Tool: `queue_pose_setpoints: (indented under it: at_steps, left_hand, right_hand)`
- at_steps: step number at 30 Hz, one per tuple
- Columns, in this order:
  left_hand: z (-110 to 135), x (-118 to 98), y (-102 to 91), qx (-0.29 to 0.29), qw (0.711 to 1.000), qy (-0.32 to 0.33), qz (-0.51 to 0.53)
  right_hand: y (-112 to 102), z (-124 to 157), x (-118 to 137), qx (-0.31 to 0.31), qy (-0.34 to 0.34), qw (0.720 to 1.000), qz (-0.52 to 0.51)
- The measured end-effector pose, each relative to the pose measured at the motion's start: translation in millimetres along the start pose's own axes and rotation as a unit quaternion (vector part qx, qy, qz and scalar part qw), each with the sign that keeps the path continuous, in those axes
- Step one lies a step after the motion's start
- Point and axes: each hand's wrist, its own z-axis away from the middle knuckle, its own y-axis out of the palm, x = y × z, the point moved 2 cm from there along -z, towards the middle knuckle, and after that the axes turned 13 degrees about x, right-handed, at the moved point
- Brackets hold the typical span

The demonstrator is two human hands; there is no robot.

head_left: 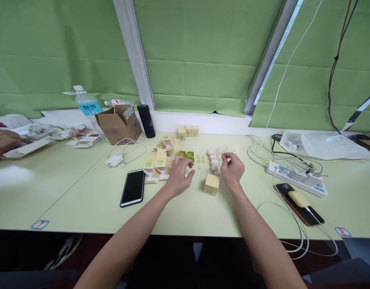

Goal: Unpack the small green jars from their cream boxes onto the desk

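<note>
My left hand hovers over the pale green table, fingers spread and loosely curved, beside a heap of flat cream cartons with green labels and two green trays. My right hand is pinched shut at the fingertips on something I cannot make out, close to a row of small pinkish pieces and clear plastic pieces. A closed cream box stands between my hands. Small yellow tags lie just beyond.
A black phone lies to the left, with a white charger, a cardboard box, a black flask and a water bottle. Three cream boxes stand at the back. On the right are a power strip, cables and a second phone. Another person's hand shows at far left.
</note>
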Motion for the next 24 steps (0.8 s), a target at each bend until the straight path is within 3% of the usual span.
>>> queue_pose_setpoints:
  at_steps: [3, 5, 11, 15, 19, 24]
  left_hand:
    - [7.2, -11.5, 15.3, 0.118, 0.989, 0.033, 0.085]
    - [9.9, -15.5, 20.8, 0.158, 0.98, 0.033, 0.12]
    - [9.9, -18.6, 30.4, 0.203, 0.963, 0.045, 0.172]
    - [11.8, -25.7, 33.1, 0.2, 0.971, 0.025, 0.129]
    - [11.4, -24.8, 12.5, 0.251, 0.964, 0.044, 0.074]
    - [8.6, -2.9, -26.0, 0.356, 0.93, 0.028, 0.088]
  right_hand:
    - [0.7, 0.3, -1.0, -0.007, 0.006, 1.0, -0.007]
    - [1.6, 0.5, -2.6, -0.01, 0.012, 1.0, -0.012]
    - [5.1, -3.0, -1.3, -0.008, 0.032, 0.999, -0.024]
    - [7.7, -9.2, 7.4, -0.015, 0.034, 0.997, -0.066]
    - [10.9, -9.0, 7.2, -0.02, 0.04, 0.995, -0.086]
    - [9.2, -3.5, -8.0, -0.017, 0.085, 0.993, -0.078]
